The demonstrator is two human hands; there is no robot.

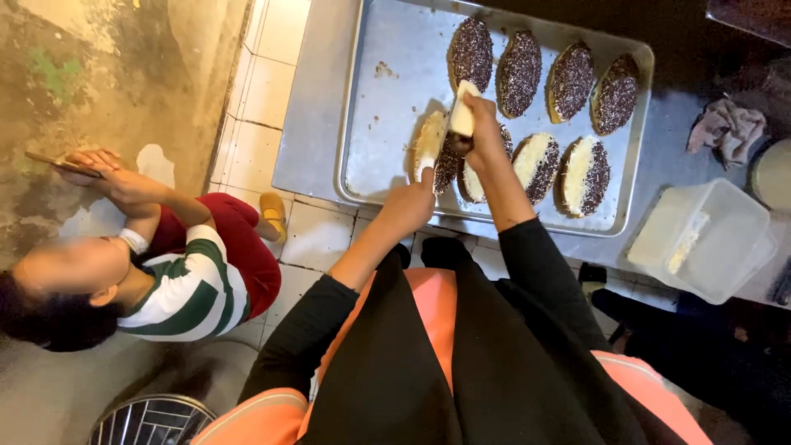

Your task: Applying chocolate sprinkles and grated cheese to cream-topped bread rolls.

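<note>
I am standing over a steel table (317, 124) whose near edge is running along the white tiled floor (272, 91). On it is lying a big metal baking tray (387, 124), its near rim sitting close to the table edge. The tray's left half is bare metal with a few crumbs, so that is the open room I have; the right half is filled with oval buns. Four buns topped with chocolate sprinkles (519, 72) are lining the far rim, and a nearer row of half white, half sprinkled buns (583, 175) is running toward the right rim.

To the right of the tray a clear plastic tub (700, 239) is sitting at the table edge, well apart from my hands, with a crumpled cloth (729, 128) beyond it.

A seated person in a striped shirt (185, 292) is on the floor to my left, well clear of the table.

My left hand (409, 206) is steadying the leftmost bun (428, 147) of the near row, fingers curled against its near end. My right hand (482, 132) is closed around a pale scraper (461, 115), pressing it over that bun. The bun is lying just left of the near row, beside the bare stretch of tray.
</note>
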